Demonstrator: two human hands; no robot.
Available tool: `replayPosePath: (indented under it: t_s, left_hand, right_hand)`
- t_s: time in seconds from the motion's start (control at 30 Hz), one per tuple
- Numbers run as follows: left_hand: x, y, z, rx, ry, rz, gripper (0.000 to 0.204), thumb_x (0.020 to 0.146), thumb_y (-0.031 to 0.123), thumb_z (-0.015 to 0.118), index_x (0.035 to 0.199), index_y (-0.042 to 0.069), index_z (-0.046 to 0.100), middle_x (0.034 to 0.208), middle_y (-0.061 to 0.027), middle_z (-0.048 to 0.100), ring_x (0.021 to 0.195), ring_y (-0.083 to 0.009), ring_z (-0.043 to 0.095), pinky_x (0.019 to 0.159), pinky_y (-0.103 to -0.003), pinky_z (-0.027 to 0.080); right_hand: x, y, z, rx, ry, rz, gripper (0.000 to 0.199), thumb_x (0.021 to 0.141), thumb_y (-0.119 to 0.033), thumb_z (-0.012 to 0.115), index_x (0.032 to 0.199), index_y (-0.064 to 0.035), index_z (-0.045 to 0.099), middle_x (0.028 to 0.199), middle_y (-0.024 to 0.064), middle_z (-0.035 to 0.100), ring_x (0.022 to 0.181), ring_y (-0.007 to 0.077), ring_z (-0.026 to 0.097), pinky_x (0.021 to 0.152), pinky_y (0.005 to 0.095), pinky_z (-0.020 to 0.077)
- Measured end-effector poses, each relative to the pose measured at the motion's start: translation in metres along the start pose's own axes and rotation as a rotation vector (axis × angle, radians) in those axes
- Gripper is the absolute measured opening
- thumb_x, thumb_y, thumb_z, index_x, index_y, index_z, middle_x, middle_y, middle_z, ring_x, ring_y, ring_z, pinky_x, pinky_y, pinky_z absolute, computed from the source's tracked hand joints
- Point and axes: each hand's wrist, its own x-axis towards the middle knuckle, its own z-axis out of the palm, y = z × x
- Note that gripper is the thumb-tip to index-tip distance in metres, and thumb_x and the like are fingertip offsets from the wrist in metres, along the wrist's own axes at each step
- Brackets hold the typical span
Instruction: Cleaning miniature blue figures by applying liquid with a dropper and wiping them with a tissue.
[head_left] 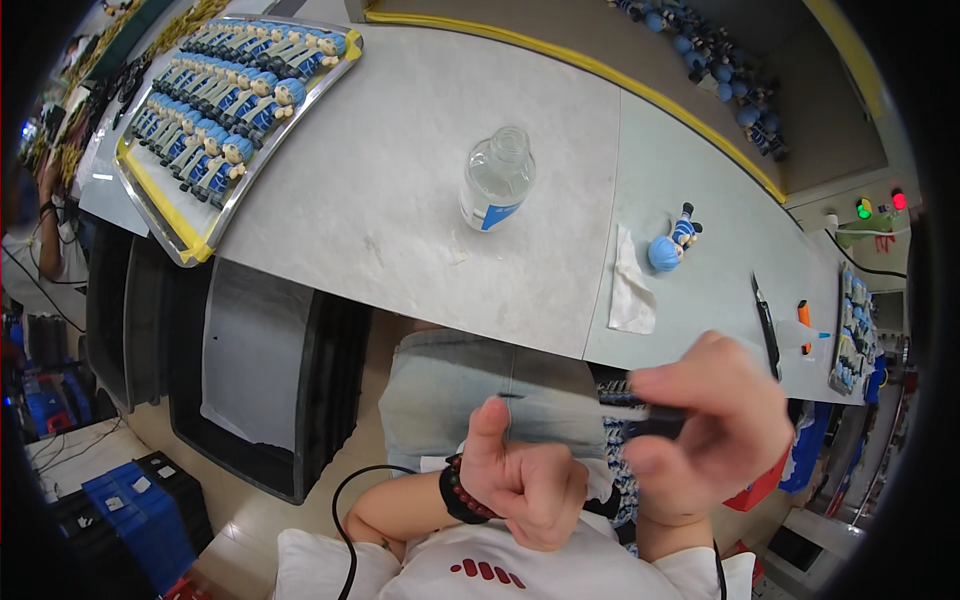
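Note:
Over my lap, my right hand [720, 425] pinches the dark handle [655, 422] of what looks like a thin brush; its pale stem, smeared by motion, points left to a small dark tip [510, 397]. That tip comes close to the raised thumb of my left hand [525, 485], and I cannot tell if they touch. The left fingers are curled in, with nothing seen in them. On the table stands an open clear bottle [497, 180] with a blue label. A blue-haired figurine [672, 243] lies to its right, beside a folded white tissue [631, 285].
At the far left, a yellow-taped tray [215, 225] carries rows of similar figurines. More figurines [740, 95] lie in a grey recess behind the table. A dark slim tool [766, 320] and an orange tool [804, 325] rest at right. Black crates [320, 400] stand below left.

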Motion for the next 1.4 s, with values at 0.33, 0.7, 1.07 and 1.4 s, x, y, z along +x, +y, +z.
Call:
replayPosePath:
  t_s: [0.33, 0.7, 1.07, 1.4]
  left_hand:
    - [0.004, 0.007, 0.012, -0.112, 0.126, 0.061, 0.075, 0.074, 0.081, 0.019, 0.045, 0.011, 0.015, 0.04, 0.0015, 0.017, 0.03, -0.0135, 0.017, 0.028, -0.026, 0.014]
    - [-0.008, 0.008, 0.016, -0.087, 0.157, 0.067, 0.075, 0.072, 0.082, 0.017, 0.045, 0.012, 0.015, 0.039, 0.0017, 0.016, 0.03, -0.0135, 0.016, 0.028, -0.026, 0.014]
    - [-0.008, 0.013, 0.011, -0.074, 0.177, 0.062, 0.075, 0.071, 0.083, 0.018, 0.045, 0.012, 0.015, 0.04, 0.0026, 0.015, 0.031, -0.0128, 0.015, 0.029, -0.025, 0.014]
    - [-0.006, 0.023, 0.011, 0.185, 0.396, -0.044, 0.076, 0.07, 0.084, 0.019, 0.044, 0.013, 0.018, 0.04, 0.0029, 0.017, 0.032, -0.0141, 0.018, 0.032, -0.027, 0.014]
  right_hand:
    - [0.087, -0.021, -0.026, -0.328, 0.258, 0.036, 0.023, 0.083, -0.015, 0.058, 0.098, 0.0035, 0.06, 0.079, 0.0033, 0.058, 0.067, 0.0051, 0.049, 0.061, 0.0158, 0.0356]
    - [0.122, 0.007, -0.006, -0.194, -0.019, -0.208, 0.014, 0.077, -0.007, 0.066, 0.087, 0.0017, 0.062, 0.067, -0.0022, 0.055, 0.053, -0.0006, 0.04, 0.046, 0.0128, 0.0263]
    - [0.084, 0.003, -0.019, -0.424, -0.008, -0.08, 0.04, 0.067, -0.014, 0.069, 0.105, -0.0069, 0.06, 0.074, 0.0015, 0.056, 0.056, 0.0078, 0.044, 0.046, 0.0203, 0.0323]
    - [-0.017, 0.028, 0.007, -0.519, -0.079, 0.503, 0.021, 0.075, -0.012, 0.063, 0.093, -0.003, 0.057, 0.073, 0.0117, 0.054, 0.06, 0.0282, 0.056, 0.052, 0.0349, 0.0442]
